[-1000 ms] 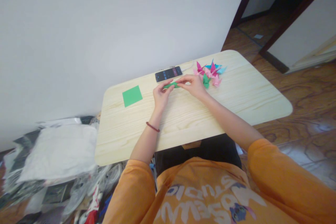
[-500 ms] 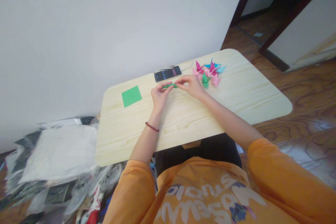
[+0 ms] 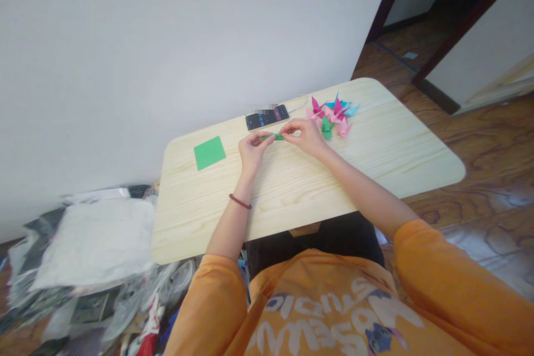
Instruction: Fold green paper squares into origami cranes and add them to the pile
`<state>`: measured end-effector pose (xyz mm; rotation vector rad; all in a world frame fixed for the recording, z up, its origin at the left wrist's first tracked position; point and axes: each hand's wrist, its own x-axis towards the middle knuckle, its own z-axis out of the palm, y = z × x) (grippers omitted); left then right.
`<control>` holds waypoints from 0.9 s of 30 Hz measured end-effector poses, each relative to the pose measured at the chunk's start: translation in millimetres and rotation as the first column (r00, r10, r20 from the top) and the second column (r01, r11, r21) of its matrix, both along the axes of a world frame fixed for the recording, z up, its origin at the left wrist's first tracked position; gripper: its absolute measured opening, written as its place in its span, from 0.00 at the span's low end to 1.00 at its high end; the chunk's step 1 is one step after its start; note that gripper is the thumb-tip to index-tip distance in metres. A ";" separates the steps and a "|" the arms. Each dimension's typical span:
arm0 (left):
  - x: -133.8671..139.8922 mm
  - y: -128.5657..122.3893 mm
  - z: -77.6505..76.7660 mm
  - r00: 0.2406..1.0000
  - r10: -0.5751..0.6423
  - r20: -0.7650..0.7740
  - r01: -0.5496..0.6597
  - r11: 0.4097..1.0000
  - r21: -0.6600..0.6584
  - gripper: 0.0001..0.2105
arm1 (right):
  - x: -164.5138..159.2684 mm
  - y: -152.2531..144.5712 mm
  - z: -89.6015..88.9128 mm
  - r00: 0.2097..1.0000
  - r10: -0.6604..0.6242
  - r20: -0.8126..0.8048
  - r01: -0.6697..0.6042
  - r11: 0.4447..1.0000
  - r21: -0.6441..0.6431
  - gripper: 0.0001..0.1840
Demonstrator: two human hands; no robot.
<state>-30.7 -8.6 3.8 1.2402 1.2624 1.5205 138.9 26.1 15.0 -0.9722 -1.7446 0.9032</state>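
Observation:
Between my two hands is a narrow folded piece of green paper, raised over the middle of the table. My left hand pinches its left end between thumb and fingers. At the other end, the fingertips of my right hand are closed on the paper, partly hiding it. Just right of my right hand sits a green paper crane, in front of a cluster of pink, magenta and blue paper cranes. A flat square of green paper lies left of my left hand.
A phone with a lit screen and a white cable lies behind my hands. The pale wooden table has rounded corners and meets a white wall. Plastic-wrapped bundles crowd the floor at left.
My hands have drawn very slightly apart, and a little more of the green paper shows between them. Both still hold it.

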 end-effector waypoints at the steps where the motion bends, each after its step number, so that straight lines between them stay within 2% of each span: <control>1: -0.2 -0.1 0.3 1.000 0.000 -0.001 0.000 1.000 -0.006 0.09 | 0.0 0.1 -0.2 1.000 0.004 -0.002 -0.004 1.000 0.003 0.05; 6: -2.0 1.5 -1.0 1.000 0.002 -0.017 -0.002 1.000 -0.019 0.09 | 0.2 0.8 -1.4 1.000 0.019 -0.002 -0.019 1.000 0.006 0.05; 14: -1.2 2.8 -3.0 0.994 -0.035 -0.102 0.044 0.995 0.089 0.10 | -0.3 4.8 -8.7 0.999 0.033 0.002 -0.033 0.998 0.047 0.09; 18: -0.8 3.0 -3.5 0.989 -0.034 -0.142 0.048 0.994 0.093 0.10 | -0.5 5.4 -10.7 0.999 0.046 -0.012 -0.045 0.998 0.043 0.11; 27: -2.5 6.8 -5.6 0.999 -0.017 -0.050 0.023 0.993 0.117 0.07 | -1.3 6.7 -10.0 0.994 0.001 -0.108 -0.006 0.999 -0.043 0.18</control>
